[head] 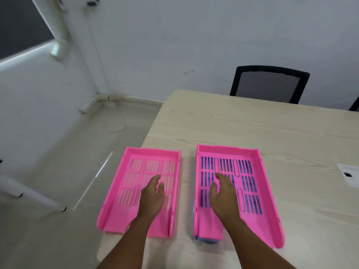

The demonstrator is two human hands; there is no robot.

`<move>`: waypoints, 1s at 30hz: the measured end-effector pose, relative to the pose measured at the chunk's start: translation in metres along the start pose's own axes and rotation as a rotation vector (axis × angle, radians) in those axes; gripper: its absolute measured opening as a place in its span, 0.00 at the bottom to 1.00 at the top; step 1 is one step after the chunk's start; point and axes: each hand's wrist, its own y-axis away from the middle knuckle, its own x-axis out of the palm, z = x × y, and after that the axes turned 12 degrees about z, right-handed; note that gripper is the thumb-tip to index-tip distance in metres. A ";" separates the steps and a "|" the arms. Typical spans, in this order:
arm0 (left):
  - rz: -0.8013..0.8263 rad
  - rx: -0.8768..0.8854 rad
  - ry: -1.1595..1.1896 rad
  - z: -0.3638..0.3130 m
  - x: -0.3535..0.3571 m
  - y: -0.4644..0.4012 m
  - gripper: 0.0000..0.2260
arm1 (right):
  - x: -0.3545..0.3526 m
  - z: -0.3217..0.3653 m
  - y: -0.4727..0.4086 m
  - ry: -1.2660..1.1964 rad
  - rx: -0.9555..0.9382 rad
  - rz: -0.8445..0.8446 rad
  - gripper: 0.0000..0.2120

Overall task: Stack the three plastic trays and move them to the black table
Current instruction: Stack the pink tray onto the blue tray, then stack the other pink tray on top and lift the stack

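Two pink slotted plastic trays lie side by side on the light wooden table (272, 133). The left pink tray (124, 191) overhangs the table's left edge. The right pink tray (268, 200) rests on top of a blue tray (206, 240), which shows through the slots and at the near end. My left hand (153, 197) hovers over the left tray, fingers apart, holding nothing. Over the right tray's left half my right hand (223, 195) is spread, also empty. Whether either hand touches a tray I cannot tell.
A black mesh chair (270, 84) stands behind the table's far edge. A white sheet of paper (349, 174) lies at the table's right. Pale floor and a white wall fill the left side, with a white bar (29, 191) low on the left.
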 end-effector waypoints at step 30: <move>-0.206 -0.196 -0.181 0.090 -0.131 0.017 0.23 | 0.125 0.078 0.008 -0.046 0.285 0.207 0.07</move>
